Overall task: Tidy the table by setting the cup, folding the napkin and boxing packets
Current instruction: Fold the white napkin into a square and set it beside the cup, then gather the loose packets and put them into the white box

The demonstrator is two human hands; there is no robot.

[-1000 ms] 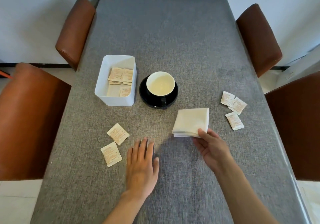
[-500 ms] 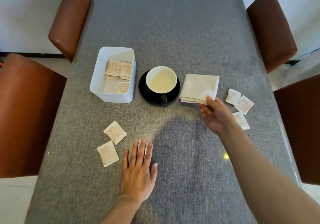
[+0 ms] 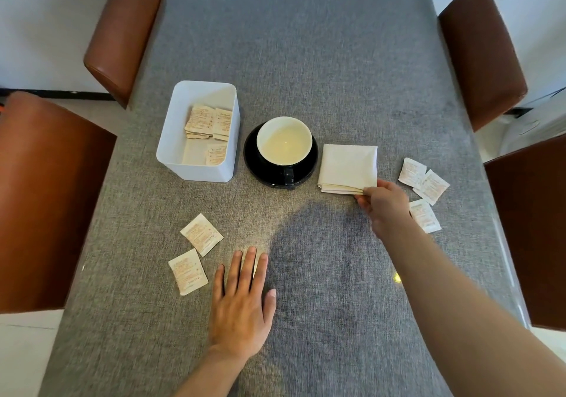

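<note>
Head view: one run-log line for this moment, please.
right hand: pinching folded napkin beside saucer | left hand: flat on table

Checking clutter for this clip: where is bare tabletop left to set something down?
Bare: the grey table's far half beyond the white plastic box, and the near stretch between the left hand and right hand. Crowded: box, black cup and saucer, folded cream napkin, and loose paper packets either side.

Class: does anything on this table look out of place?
Yes. Five packets lie loose outside the white box: two near the left hand, three beside the right hand, which pinches the folded napkin.
</note>
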